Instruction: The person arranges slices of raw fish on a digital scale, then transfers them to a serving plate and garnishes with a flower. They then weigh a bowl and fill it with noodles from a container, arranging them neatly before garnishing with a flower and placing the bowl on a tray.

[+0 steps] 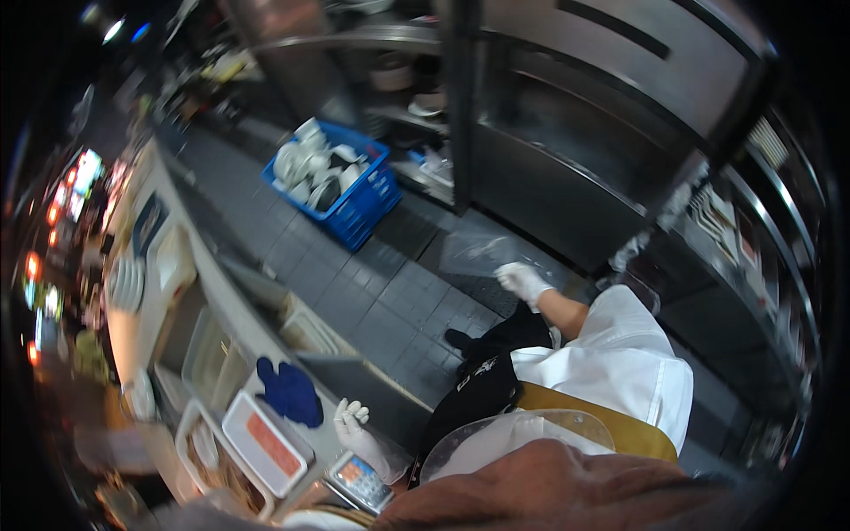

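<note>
My right hand (522,283), in a white glove, grips a clear plastic bag (479,253) that hangs out over the floor. Beside the counter is my left hand (356,426), also white-gloved, its fingers loosely curled and nothing visible in them. Near it on the counter lie a dark blue glove (290,393) and a device with a lit screen (362,479). A white tray (234,425) holds a flat block of orange-pink food (273,445). Next to that tray stands a clear-rimmed container (188,413) with food inside.
A blue plastic crate (358,214) full of white dishes stands on the grey tiled floor (358,292). Steel shelving (418,119) and a steel cabinet (558,179) line the far side. Stacked white plates (125,285) sit at the counter's far left.
</note>
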Tool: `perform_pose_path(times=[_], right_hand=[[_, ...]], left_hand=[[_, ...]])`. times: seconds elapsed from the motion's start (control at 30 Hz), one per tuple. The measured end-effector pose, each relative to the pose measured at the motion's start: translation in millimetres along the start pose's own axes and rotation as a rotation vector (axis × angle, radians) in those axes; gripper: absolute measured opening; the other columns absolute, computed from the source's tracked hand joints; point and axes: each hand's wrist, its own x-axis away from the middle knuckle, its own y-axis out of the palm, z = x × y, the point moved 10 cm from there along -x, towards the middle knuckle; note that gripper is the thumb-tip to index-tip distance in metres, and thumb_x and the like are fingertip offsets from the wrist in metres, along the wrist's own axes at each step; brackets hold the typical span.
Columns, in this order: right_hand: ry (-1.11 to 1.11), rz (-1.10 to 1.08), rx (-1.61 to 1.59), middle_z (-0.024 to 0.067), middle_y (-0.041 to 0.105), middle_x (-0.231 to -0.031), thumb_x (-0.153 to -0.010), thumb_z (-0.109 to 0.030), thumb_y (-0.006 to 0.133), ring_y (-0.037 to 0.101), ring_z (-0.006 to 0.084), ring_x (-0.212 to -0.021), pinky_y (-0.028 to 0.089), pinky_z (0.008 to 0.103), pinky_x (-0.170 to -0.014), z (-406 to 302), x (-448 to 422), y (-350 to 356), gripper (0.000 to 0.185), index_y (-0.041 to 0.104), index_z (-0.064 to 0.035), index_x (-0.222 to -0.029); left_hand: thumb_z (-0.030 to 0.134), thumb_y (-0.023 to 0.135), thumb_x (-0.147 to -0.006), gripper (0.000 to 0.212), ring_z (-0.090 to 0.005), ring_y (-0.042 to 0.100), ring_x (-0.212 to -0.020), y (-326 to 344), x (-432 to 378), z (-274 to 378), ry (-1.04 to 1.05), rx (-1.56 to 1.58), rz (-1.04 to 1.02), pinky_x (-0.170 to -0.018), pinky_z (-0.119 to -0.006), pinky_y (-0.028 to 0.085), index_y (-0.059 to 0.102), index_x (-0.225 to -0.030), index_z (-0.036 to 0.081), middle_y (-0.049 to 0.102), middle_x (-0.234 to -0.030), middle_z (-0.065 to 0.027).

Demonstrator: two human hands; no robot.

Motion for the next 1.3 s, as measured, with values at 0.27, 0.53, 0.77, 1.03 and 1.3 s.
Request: perform_pose_path(times=[0.27, 0.53, 0.77, 1.03, 1.3], right_hand=[[-0.734, 1.302, -0.719, 0.0029, 0.048, -0.053, -0.082, -0.011, 0.044, 0.044, 0.0163, -0.038, 0.032, 0.0284, -0.035, -149.6, 191.8, -382.5, 0.020, 0.052, -0.0122, -0.063], [-0.958, 1.600, -0.300, 0.0009, 0.053, -0.062, -0.082, -0.010, 0.054, 0.047, 0.0107, -0.048, 0.036, 0.0259, -0.040, -236.2, 373.3, -486.6, 0.013, 0.058, -0.0049, -0.071], [-0.975, 1.715, -0.322, -0.0011, 0.054, -0.064, -0.089, -0.015, 0.055, 0.046, 0.0081, -0.051, 0.036, 0.0234, -0.046, -291.9, 455.6, -541.7, 0.013, 0.060, -0.0066, -0.080], [-0.560, 1.414, 0.203, 0.0055, 0.060, -0.082, -0.090, -0.030, 0.049, 0.055, 0.0191, -0.071, 0.047, 0.0363, -0.068, -377.5, 318.5, -469.8, 0.033, 0.062, -0.0002, -0.093], [-0.058, 0.548, 0.843, 0.0032, 0.055, -0.072, -0.088, -0.026, 0.051, 0.051, 0.0176, -0.061, 0.043, 0.0341, -0.059, -174.6, 11.8, -327.2, 0.023, 0.057, -0.0045, -0.082]], left_hand=[[0.012, 0.039, -0.098, 0.025, -0.0082, 0.052, -0.066, 133.8, -43.4, -21.2, -0.073, -0.287, -0.068, -0.059, -0.020, 0.041, 0.053, -0.114, -0.002, 0.061, -0.086, -0.0073], [0.012, 0.043, -0.095, 0.015, -0.0088, 0.050, -0.058, 181.1, -97.6, -216.1, -0.396, -0.307, -0.212, -0.050, -0.022, 0.040, 0.054, -0.100, 0.002, 0.058, -0.076, -0.0066], [0.014, 0.048, -0.093, 0.013, -0.0089, 0.048, -0.055, 239.4, -118.2, -221.3, -0.302, -0.495, -0.258, -0.048, -0.022, 0.042, 0.055, -0.091, 0.004, 0.057, -0.072, -0.0052], [0.009, 0.050, -0.091, 0.024, -0.0214, 0.062, -0.087, 245.5, -71.7, -165.1, -0.397, -0.515, -0.064, -0.073, -0.031, 0.054, 0.054, -0.110, -0.006, 0.059, -0.100, -0.0132], [0.016, 0.046, -0.091, 0.018, -0.0152, 0.062, -0.056, 23.3, 11.8, -224.7, -0.686, -0.548, 0.566, -0.045, -0.028, 0.044, 0.060, -0.087, 0.006, 0.067, -0.076, -0.0085]])
